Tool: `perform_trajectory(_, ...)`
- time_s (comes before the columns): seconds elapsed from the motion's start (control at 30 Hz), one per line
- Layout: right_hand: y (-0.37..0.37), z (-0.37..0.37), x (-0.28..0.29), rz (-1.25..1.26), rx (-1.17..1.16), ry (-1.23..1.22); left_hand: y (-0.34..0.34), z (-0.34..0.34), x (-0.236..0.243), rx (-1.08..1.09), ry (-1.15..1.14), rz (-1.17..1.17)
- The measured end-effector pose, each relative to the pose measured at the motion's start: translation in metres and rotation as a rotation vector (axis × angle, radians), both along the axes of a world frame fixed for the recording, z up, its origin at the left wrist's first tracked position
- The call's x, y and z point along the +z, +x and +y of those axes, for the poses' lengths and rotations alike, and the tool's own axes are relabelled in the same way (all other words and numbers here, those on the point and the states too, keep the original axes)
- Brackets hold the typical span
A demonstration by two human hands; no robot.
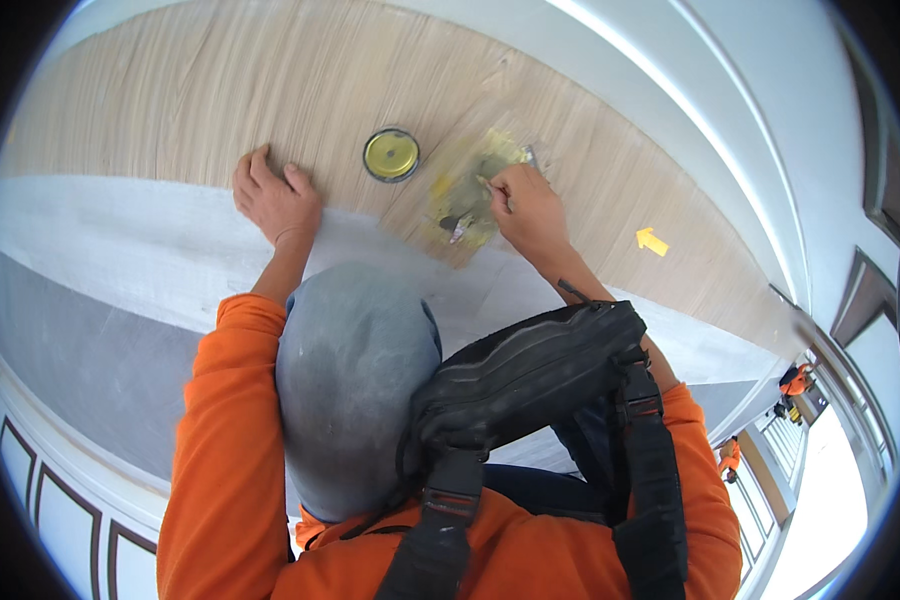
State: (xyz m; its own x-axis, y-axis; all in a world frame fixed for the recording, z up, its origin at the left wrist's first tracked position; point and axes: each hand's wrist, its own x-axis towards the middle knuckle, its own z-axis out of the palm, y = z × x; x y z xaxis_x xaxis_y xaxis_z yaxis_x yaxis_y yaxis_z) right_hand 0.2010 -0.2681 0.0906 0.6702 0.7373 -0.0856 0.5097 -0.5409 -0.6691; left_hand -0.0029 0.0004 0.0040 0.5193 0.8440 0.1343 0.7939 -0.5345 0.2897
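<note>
My left hand (pixel 278 200) rests on the wood-grain floor (pixel 190 90), near the edge of a pale whitish strip. Its fingers are apart and it holds nothing. My right hand (pixel 528 208) is closed in a pinch over a patch of smeared grey and yellow paste (pixel 462 192). A small light tip shows at its fingers, but what it holds is mostly hidden. The paste seems to lie on a clear plastic sheet, with a dark spot at its near edge. Between my hands, left of the paste, sits a round gold tin lid or shallow tin (pixel 391 155) with a dark rim.
A yellow arrow marker (pixel 652 241) lies on the floor to the right. My bent knee (pixel 355 370) and a black strap bag (pixel 530 375) are close below my hands. Dark-framed wall panels (pixel 60 500) stand at lower left. People in orange (pixel 797 380) are far right.
</note>
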Motion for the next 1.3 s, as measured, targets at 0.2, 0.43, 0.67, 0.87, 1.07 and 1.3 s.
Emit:
perform_trajectory(0.2,0.065,-0.048,0.088,0.85,-0.556,0.6,0.002,0.001,-0.003,-0.02,-0.008,-0.052)
perform_trajectory(0.43,0.128,-0.069,0.265,0.041,-0.529,1.105,0.004,-0.003,-0.003,-0.005,0.049,-0.033)
perform_trajectory(0.67,0.143,-0.097,0.324,-0.367,-0.553,1.012,0.006,-0.007,-0.001,0.037,0.036,0.033)
perform_trajectory(0.87,0.153,-0.071,0.357,-0.367,-0.558,0.859,0.007,-0.006,0.002,0.038,0.021,0.035)
perform_trajectory(1.07,0.152,-0.066,0.356,-0.369,-0.606,0.782,0.006,-0.006,0.004,0.018,0.007,0.001)
perform_trajectory(1.3,0.155,-0.06,0.353,-0.338,-0.626,0.833,0.005,-0.005,0.003,0.017,0.004,0.003)
